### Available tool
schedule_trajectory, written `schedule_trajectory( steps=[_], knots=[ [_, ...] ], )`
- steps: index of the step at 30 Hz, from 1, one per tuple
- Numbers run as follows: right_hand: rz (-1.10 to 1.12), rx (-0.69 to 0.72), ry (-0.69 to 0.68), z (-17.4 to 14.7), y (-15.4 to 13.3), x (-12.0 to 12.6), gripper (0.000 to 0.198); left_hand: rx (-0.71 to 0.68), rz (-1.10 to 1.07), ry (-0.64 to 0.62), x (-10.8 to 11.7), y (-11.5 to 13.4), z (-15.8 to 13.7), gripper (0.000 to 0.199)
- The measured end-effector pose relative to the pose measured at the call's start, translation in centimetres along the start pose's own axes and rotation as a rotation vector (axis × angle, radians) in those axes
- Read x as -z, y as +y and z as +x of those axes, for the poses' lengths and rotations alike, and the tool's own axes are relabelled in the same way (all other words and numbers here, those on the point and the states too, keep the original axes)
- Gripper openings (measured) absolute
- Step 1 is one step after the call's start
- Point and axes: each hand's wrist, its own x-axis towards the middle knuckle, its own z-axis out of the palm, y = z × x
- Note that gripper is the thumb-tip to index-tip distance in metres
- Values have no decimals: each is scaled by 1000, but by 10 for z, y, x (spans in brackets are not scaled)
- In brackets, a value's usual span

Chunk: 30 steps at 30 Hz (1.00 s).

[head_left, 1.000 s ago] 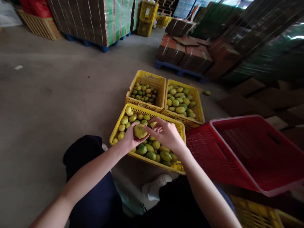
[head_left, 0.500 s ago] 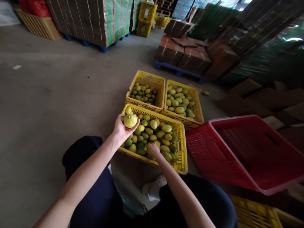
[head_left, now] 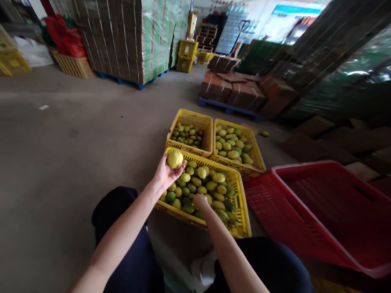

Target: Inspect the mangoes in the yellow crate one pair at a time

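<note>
My left hand [head_left: 167, 174] is closed around a large yellow lemon [head_left: 175, 159], raised above the left rear corner of the nearest yellow crate [head_left: 246, 211]. This crate holds many yellow and green lemons [head_left: 196, 182]. My right hand [head_left: 200, 201] is low over the fruit in the middle of the same crate, its back towards me and its fingers curled down. Whatever those fingers grip, if anything, is hidden behind the hand.
Behind stand two more yellow crates, a left one [head_left: 168, 140] and a right one [head_left: 262, 162], both with lemons inside. A tilted red crate [head_left: 275, 211] is at the right. Farther off are cartons on a blue pallet [head_left: 226, 109] and a wrapped stack [head_left: 122, 44].
My view has tilted up, so the scene sits lower. The lemon has turned in my left hand and now shows a smoother side. My right hand stays over the same part of the crate.
</note>
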Motion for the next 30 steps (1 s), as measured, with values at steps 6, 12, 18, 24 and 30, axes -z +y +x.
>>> schedule_trajectory(
  steps=[6,12,18,24,30],
  knots=[
    [234,72,239,-20,25,32,32,-107,114,-44,8,-6,0,47],
    [799,335,740,-75,71,108,50,-377,288,-24,11,-24,4,17],
    [1578,679,883,-135,53,91,68,-547,509,-222,4,-51,-11,51],
    [1662,713,875,-132,48,66,70,-552,569,-261,-2,-68,-3,63],
    [1384,599,1172,-126,59,59,58,-625,643,-303,-4,-78,7,59]
  ],
)
